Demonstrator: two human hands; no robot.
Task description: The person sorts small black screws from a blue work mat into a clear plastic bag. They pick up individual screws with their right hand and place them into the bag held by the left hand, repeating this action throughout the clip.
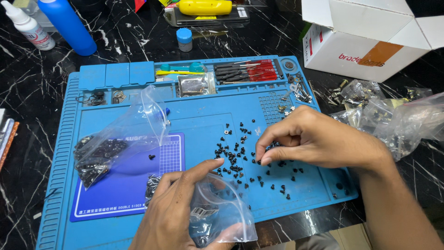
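- blue silicone repair mat (pixel 296 203) is the landmark; flat, soft, grippy, bears everything below.
- clear zip bag (pixel 217 213) at the mat's near edge, in the left hand (pixel 171 213). thin floppy film, light, crumples easily; judged best held by the rim at the mouth, as now. holds a few dark screws and a small label; see-through, glossy.
- left hand: fingers curled, thumb pinching the bag mouth, propping it open toward the mat's centre.
- right hand (pixel 310 139) over the mat's centre-right; thumb and forefinger closed to a fine pinch at the screw pile; cannot tell whether a screw is between the tips.
- second clear bag (pixel 115 143) on the mat's left half, lying on a darker blue magnetic pad (pixel 120 194); has black screws inside.
- loose black screws (pixel 233 159) scattered on the mat's centre; tiny, hard, light, likely to roll and slip; judged to need a fingertip pinch by the head, one at a time. matte black, short.
- beyond the mat's right edge: heap of clear bags with hardware (pixel 393 115).
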